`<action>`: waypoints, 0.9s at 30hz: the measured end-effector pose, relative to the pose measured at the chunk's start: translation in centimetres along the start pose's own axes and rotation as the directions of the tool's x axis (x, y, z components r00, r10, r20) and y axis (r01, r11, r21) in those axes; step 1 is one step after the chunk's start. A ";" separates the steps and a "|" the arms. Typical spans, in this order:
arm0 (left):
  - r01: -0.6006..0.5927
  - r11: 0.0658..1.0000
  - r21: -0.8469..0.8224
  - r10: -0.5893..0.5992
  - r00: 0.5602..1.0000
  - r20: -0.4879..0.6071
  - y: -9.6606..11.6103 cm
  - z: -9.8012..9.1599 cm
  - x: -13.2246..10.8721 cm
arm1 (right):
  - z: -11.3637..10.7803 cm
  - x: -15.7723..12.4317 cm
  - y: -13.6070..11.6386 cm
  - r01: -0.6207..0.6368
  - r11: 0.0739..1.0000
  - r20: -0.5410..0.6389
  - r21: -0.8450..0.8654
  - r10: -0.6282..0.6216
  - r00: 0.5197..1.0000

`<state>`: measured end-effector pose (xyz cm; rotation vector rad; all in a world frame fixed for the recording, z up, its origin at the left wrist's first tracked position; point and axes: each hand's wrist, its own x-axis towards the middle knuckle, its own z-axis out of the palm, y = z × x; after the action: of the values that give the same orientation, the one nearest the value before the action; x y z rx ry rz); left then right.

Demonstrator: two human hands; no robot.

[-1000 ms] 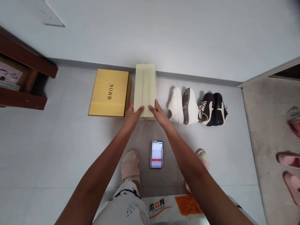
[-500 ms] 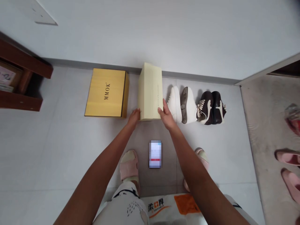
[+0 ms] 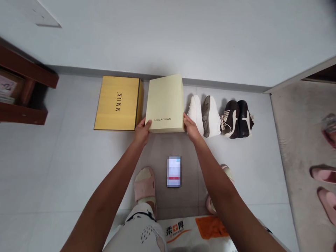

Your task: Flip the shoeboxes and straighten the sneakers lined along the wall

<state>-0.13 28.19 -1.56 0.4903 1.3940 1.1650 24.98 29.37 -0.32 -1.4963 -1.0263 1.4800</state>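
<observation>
Head view: pinching oblong pale-yellow cardboard box (image 3: 165, 99) between equally near left hand (image 3: 142, 133) and right hand (image 3: 192, 130), pointing it lengthwise forward.

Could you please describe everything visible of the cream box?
The cream box looks like plain cardboard, with dark MEIZHIYUAN lettering toward the near edge of its upward face. Narrow near and right sides show; it appears closed. The left hand holds its near left corner, the right hand its right side. It is between the yellow box and the white shoes; whether it rests on the floor is unclear.
</observation>
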 end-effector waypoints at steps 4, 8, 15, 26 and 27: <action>-0.063 0.996 0.057 0.063 0.998 -0.009 0.2 0.4 -0.2 | 0.8 -0.4 -0.4 0.016 0.999 0.044 0.028 -0.017 0.999; -0.117 0.988 0.101 0.120 0.992 -0.029 -0.3 0.5 -0.4 | 1.2 -0.9 0.5 -0.048 0.997 0.062 0.056 0.044 0.997; -0.160 0.973 0.166 0.168 0.985 -0.037 -1.6 -0.4 -0.7 | 1.7 -0.8 3.2 -0.130 0.990 0.069 0.050 0.126 0.990; -0.263 0.861 0.434 0.313 0.949 -0.045 -1.6 -1.0 -0.9 | 1.6 -0.8 2.9 -0.059 0.976 -0.037 -0.210 0.052 0.998; -0.313 0.812 0.493 0.379 0.925 -0.037 -1.1 -0.6 -1.2 | 0.7 -0.9 2.8 -0.051 0.975 -0.082 -0.218 0.034 0.996</action>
<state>-0.01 26.55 -2.02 1.0766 1.7726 1.1483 24.30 27.54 -2.60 -1.7271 -1.1468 1.3598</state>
